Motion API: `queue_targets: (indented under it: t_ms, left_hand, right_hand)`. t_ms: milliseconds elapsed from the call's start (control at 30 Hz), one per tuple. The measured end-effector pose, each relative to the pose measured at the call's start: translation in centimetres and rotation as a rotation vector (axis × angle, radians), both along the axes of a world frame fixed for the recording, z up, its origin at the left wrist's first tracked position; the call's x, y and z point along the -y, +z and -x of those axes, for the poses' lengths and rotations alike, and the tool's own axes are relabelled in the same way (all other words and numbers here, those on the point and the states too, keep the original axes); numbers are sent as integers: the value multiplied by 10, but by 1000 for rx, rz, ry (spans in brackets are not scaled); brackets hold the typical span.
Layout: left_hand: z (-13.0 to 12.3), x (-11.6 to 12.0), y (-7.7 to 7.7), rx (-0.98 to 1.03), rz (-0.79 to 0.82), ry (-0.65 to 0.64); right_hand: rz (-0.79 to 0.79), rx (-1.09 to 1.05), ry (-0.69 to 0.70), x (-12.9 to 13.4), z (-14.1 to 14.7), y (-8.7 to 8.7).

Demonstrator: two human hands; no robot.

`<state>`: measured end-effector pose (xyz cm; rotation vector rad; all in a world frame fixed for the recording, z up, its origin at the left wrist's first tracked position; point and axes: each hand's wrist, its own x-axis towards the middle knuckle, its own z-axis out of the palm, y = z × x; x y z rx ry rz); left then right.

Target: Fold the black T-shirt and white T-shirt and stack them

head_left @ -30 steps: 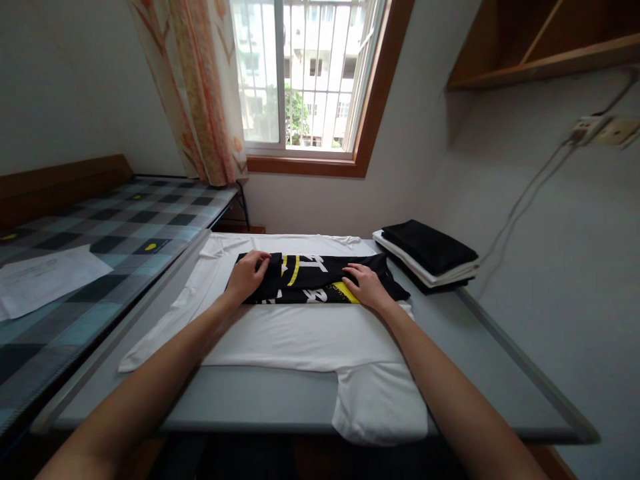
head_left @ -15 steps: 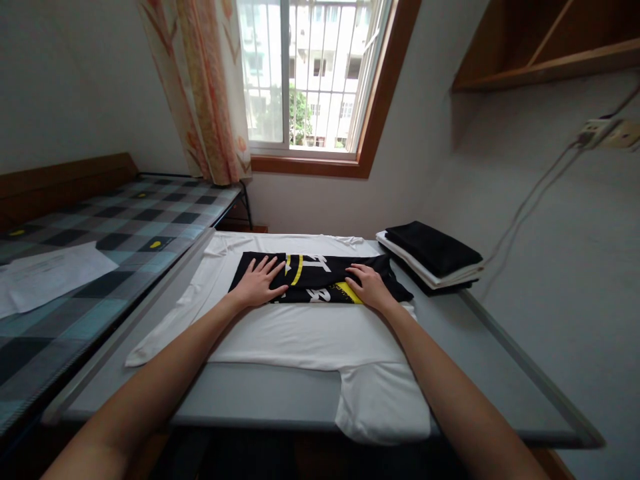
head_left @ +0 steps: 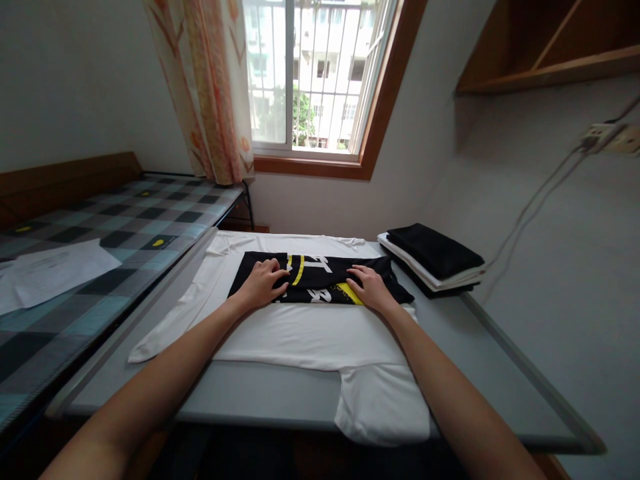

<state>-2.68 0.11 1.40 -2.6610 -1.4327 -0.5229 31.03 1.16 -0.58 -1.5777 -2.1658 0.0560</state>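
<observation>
A folded black garment (head_left: 320,268) with white letters and yellow marks lies across a white shirt (head_left: 295,333) spread on the grey table (head_left: 260,393). On the garment's left part rests my left hand (head_left: 263,283), its fingers bent and drawn in, the thumb apart. Whether cloth is pinched under those fingers is hidden. My right hand (head_left: 369,287) lies on the right part of the garment, fingers slightly curved and apart. One white sleeve hangs over the table's front edge near my right forearm.
A stack of folded black and white clothes (head_left: 433,257) sits at the table's back right. To the left is a bed with a checkered mattress (head_left: 125,227) and papers (head_left: 60,273). A curtain (head_left: 215,100) hangs beside the barred window.
The fingers of my left hand have bent inward from a spread, flat position. My right hand has stayed in place on the black garment. The view has shifted slightly.
</observation>
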Motion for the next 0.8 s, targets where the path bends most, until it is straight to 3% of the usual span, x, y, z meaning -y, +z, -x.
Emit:
queue_targets:
  t_ms: [400, 800]
  left_hand:
    - [-10, 3, 4, 40, 110, 113]
    - [-7, 0, 3, 35, 133, -62]
  right_hand:
    - [-2, -3, 2, -2, -1, -2]
    - [7, 10, -2, 0, 0, 1]
